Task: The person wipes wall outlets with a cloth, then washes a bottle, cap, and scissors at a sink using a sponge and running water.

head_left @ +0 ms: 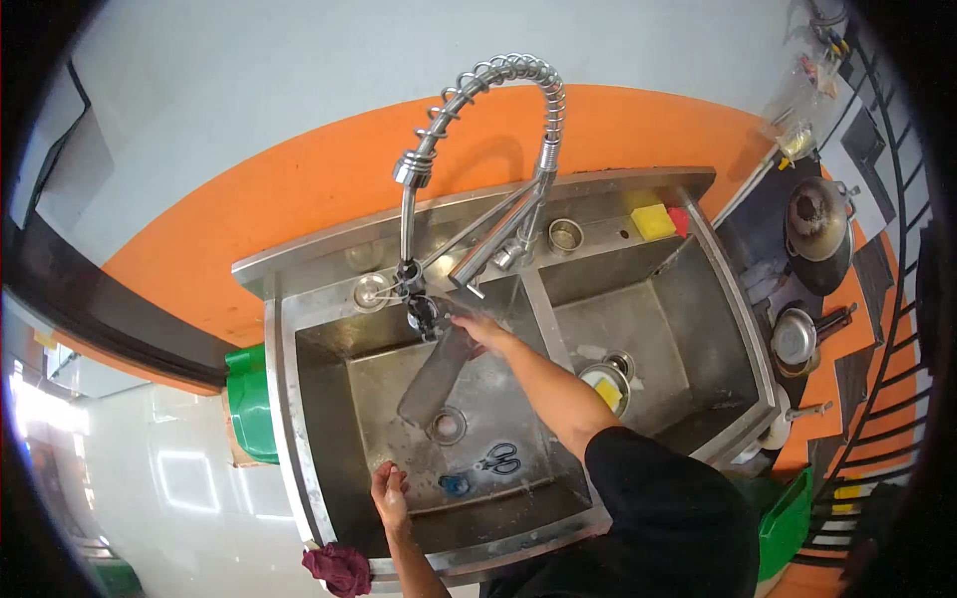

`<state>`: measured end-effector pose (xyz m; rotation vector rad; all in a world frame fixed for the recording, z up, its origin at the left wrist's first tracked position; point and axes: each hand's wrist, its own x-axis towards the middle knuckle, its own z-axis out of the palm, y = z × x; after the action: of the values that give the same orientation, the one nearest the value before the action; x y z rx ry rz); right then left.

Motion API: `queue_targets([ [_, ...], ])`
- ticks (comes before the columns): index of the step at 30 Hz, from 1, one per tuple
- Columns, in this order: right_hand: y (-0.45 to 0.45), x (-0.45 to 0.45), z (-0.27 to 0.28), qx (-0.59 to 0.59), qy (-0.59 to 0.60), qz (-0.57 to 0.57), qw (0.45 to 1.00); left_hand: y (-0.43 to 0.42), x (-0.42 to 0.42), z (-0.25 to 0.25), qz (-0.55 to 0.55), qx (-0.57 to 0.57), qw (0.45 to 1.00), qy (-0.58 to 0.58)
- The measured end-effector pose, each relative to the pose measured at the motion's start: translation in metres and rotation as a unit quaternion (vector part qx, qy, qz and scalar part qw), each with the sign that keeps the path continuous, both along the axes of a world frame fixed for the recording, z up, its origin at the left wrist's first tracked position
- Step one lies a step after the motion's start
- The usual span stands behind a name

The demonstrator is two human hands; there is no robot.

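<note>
Near the top of the left basin my right hand (480, 333) grips the upper end of a grey, translucent bottle-like container (437, 381). The container slants down toward the drain (446, 426), its top close under the black spray head (423, 314) of the faucet. My left hand (390, 486) hangs over the lower left of the same basin, fingers curled; whether it holds anything small is not visible. Scissors with dark handles (501, 458) and a blue object (455, 484) lie on the basin floor.
In the right basin is a bowl (605, 387) with a yellow sponge. A metal cup (565, 235) and yellow sponge (653, 222) stand on the back ledge. A maroon cloth (337, 570) hangs at the front left corner. Pans (795, 337) are at right.
</note>
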<state>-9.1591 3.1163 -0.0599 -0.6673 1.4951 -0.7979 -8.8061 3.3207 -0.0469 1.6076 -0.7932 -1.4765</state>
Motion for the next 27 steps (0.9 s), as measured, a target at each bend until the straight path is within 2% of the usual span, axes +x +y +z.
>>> queue_targets([
  [2,-0.021,-0.012,0.01,-0.09,0.132,0.174,0.972,-0.009,-0.009,0.002,-0.018,-0.005,1.0,-0.012],
  [4,-0.043,-0.018,-0.011,-0.2,0.301,0.26,0.895,-0.023,-0.026,-0.001,-0.047,-0.019,0.998,-0.032],
  [6,-0.053,-0.02,0.013,-0.236,0.363,0.338,0.836,-0.044,-0.056,-0.016,-0.077,-0.042,0.996,-0.011],
  [7,-0.04,-0.022,0.034,-0.199,0.348,0.33,0.855,-0.054,-0.071,-0.022,-0.092,-0.055,0.994,-0.001],
  [9,-0.019,-0.019,0.08,-0.219,0.374,0.325,0.84,-0.079,-0.115,-0.002,-0.136,-0.076,0.988,0.012],
  [10,-0.013,-0.021,0.089,-0.229,0.389,0.323,0.832,-0.097,-0.133,-0.013,-0.138,-0.057,0.988,0.026],
  [11,-0.003,-0.022,0.081,-0.325,0.4,0.266,0.815,-0.114,-0.153,-0.023,-0.14,-0.037,0.989,0.041],
  [14,0.03,-0.029,0.086,-0.344,0.436,0.22,0.802,-0.155,-0.203,-0.027,-0.16,-0.092,0.983,-0.002],
  [16,0.057,-0.026,0.079,-0.352,0.428,0.117,0.824,-0.186,-0.241,-0.018,-0.171,-0.133,0.976,-0.026],
  [18,0.077,-0.024,0.072,-0.38,0.437,0.049,0.814,-0.215,-0.273,-0.009,-0.182,-0.17,0.967,-0.055],
  [20,0.095,-0.02,0.067,-0.378,0.435,0.017,0.817,-0.244,-0.295,-0.008,-0.14,-0.179,0.969,0.101],
  [21,0.1,-0.019,0.061,-0.367,0.439,0.01,0.82,-0.253,-0.302,0.001,-0.117,-0.181,0.96,0.177],
  [22,0.102,-0.021,0.055,-0.359,0.429,0.027,0.829,-0.257,-0.304,0.008,-0.13,-0.149,0.962,0.186],
  [25,0.101,-0.027,0.046,-0.348,0.4,0.086,0.844,-0.242,-0.291,0.071,-0.189,-0.086,0.962,0.179],
  [27,0.09,-0.03,0.04,-0.355,0.385,0.14,0.841,-0.242,-0.282,0.071,-0.201,-0.078,0.964,0.156],
])
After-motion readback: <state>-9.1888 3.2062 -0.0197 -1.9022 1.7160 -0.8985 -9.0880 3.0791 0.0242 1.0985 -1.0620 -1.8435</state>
